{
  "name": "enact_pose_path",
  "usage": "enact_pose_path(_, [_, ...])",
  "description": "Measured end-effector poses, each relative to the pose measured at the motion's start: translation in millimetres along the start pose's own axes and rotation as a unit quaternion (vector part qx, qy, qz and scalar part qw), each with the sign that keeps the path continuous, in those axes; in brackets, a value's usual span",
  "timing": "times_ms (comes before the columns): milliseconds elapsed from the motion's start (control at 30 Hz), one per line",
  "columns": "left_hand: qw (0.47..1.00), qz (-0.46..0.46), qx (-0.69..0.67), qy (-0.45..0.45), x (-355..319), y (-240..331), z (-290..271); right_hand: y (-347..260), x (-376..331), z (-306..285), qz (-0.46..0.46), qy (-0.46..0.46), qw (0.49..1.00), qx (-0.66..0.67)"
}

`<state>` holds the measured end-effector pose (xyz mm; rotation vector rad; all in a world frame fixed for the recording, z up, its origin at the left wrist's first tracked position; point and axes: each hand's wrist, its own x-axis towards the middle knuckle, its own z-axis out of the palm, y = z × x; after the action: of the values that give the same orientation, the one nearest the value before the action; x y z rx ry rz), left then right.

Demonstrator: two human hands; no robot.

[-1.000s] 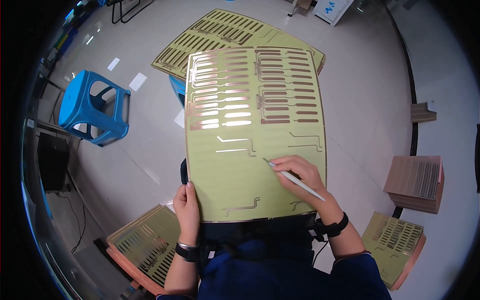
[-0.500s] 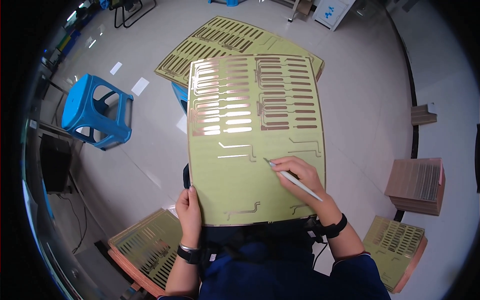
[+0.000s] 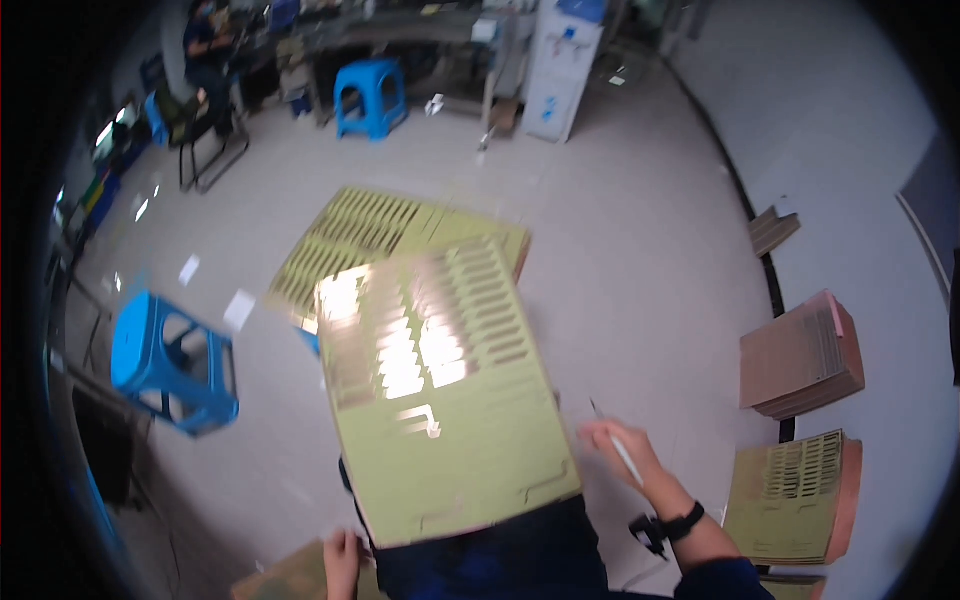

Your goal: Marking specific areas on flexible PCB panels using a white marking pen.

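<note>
A green circuit panel (image 3: 450,460) with copper-coloured traces lies slanted over my lap, its upper part glaring with light. My right hand (image 3: 625,455) is off the panel's right edge, closed around a white pen-shaped tool (image 3: 627,458) with a thin dark tip pointing up and away. Whether it is a pen or a knife does not show. Low on the left, my left hand (image 3: 343,556) is beside the panel's near left corner, fingers curled. Blur hides whether anything is in them. Beyond the panel lies a stack of similar green panels (image 3: 350,222), partly covered by it.
A blue stool (image 3: 150,345) stands at the left, another blue stool (image 3: 372,95) farther off. Along the right wall are a stack of brownish panels (image 3: 795,355) and a stack of green panels (image 3: 790,500). A person (image 3: 205,45) sits by a far bench (image 3: 400,35).
The view has tipped up, showing more of the room. My right hand has lifted off the panel to the right with the tool. My left hand has left the panel's left edge; the panel is now slanted.
</note>
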<state>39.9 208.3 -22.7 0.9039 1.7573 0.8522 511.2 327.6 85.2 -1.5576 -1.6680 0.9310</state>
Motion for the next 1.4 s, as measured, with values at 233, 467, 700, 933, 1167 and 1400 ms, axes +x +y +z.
enact_pose_path(233, [0.977,-0.162,0.100,-0.096,-101.0,22.1,-23.4,147.3,-182.5,-21.9,0.126,-0.235,0.956,-0.123])
enact_pose_path(467, [0.967,-0.087,0.227,-0.072,-156.4,-59.4,-27.9,230.1,-221.2,25.7,0.191,-0.562,0.804,0.033])
enact_pose_path(700, [0.956,-0.086,0.271,-0.072,-178.9,-49.6,-15.7,239.7,-180.0,35.5,0.183,-0.596,0.779,0.064])
enact_pose_path(933, [0.937,-0.075,0.317,-0.127,-177.5,-39.0,-15.6,232.2,-173.8,35.6,0.219,-0.598,0.765,0.100])
enact_pose_path(1167, [0.920,-0.062,0.339,-0.186,-180.7,-29.6,-5.4,215.5,-157.1,15.9,0.263,-0.599,0.748,0.113])
enact_pose_path(1400, [0.880,-0.115,0.350,-0.300,-230.9,-9.9,-9.7,182.1,-201.8,-17.7,0.374,-0.613,0.679,0.153])
